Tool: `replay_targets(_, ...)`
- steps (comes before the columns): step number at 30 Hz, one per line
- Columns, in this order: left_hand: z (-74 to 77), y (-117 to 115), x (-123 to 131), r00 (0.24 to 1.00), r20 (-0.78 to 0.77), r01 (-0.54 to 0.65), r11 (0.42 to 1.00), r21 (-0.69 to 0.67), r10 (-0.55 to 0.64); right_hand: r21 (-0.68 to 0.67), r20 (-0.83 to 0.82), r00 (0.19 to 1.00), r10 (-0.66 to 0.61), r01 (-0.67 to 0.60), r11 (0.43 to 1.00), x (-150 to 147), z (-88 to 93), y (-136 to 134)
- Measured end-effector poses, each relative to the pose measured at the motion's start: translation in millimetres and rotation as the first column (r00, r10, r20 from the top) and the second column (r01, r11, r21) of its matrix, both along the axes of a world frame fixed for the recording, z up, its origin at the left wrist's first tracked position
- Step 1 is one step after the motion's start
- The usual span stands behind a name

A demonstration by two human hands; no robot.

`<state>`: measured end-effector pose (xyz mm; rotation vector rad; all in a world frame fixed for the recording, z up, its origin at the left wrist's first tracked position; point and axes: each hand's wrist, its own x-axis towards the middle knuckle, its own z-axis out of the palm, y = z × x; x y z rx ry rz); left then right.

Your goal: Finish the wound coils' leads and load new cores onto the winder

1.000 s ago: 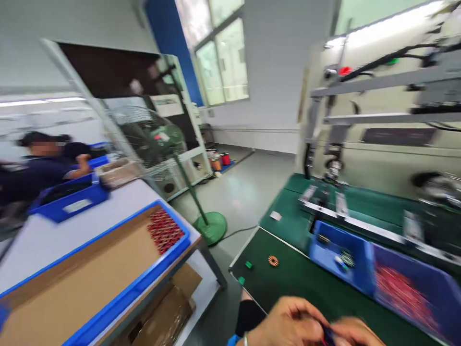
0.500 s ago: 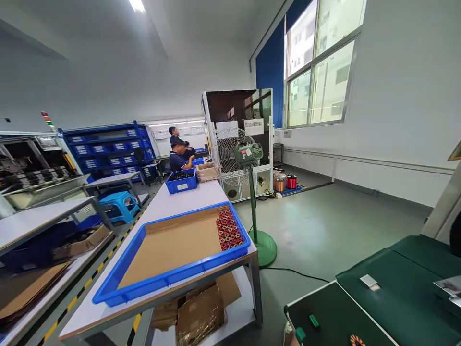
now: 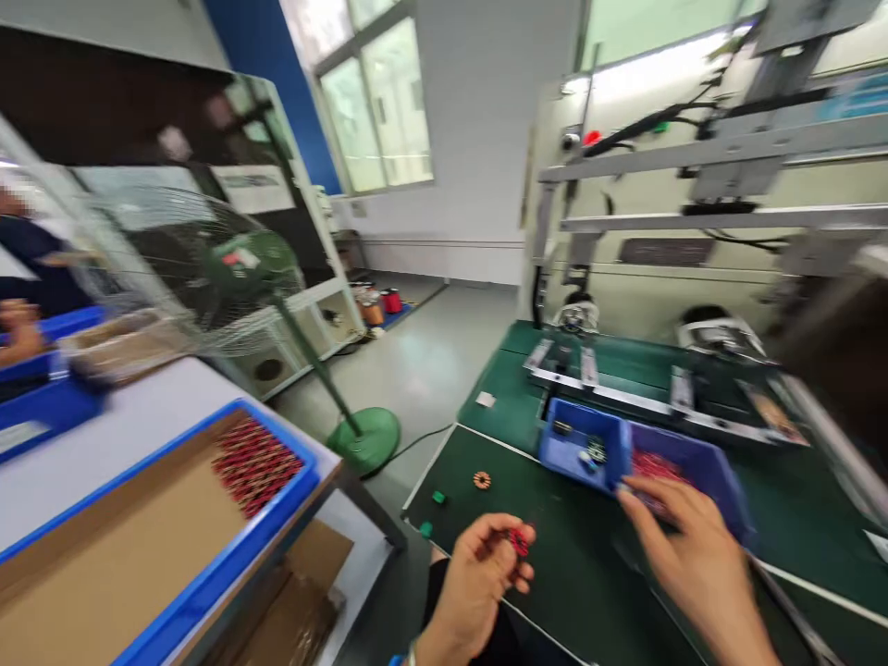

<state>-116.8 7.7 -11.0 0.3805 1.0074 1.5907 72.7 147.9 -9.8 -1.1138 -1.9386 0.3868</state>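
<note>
My left hand (image 3: 478, 578) pinches a small red-and-black part (image 3: 518, 542) above the green work mat (image 3: 575, 564). My right hand (image 3: 686, 546) hovers at the front of a blue bin (image 3: 725, 481) of small red pieces (image 3: 659, 467), its fingers stretched and apart; I see nothing held in it. Left of this bin, a second blue bin (image 3: 579, 416) contains a few small parts. On the mat beyond my left hand lies a copper-coloured toothed ring (image 3: 482, 480). Two small green blocks, one of them the upper green block (image 3: 439, 498), sit near the mat's left edge.
A metal fixture frame (image 3: 597, 381) stands behind the bins. To the left, a blue tray (image 3: 208, 578) on a table holds rows of red parts (image 3: 255, 465). A green standing fan (image 3: 253, 264) stands beyond it. A co-worker's hand (image 3: 19, 328) shows at far left.
My view has swung right and down to the green bench. Both my hands have come into view, the left with the small red-and-black part. The fan and tray now appear farther left.
</note>
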Motion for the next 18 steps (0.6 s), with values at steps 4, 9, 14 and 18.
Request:
replay_targets(4,14.5,6,-5,0.988,0.142,0.053,0.998,0.02,-0.055,0.171,0.085,0.98,-0.181,0.164,0.971,6,-7.1,17)
replay_targets(9,16.7,11,2,0.978,0.192,0.075,0.997,0.023,-0.078,0.201,0.143,0.971,-0.19,0.159,0.967,-2,-12.0,24)
replay_targets(14,22.9,18,11,0.963,0.213,0.148,0.985,0.091,-0.164,0.169,0.07,0.993,-0.092,0.079,0.982,7,2.7,-18)
replay_targets(18,23.8,20,26,0.934,0.233,0.245,0.96,0.138,-0.272,-0.111,-0.224,0.932,0.286,-0.316,0.942,-1,16.8,-67)
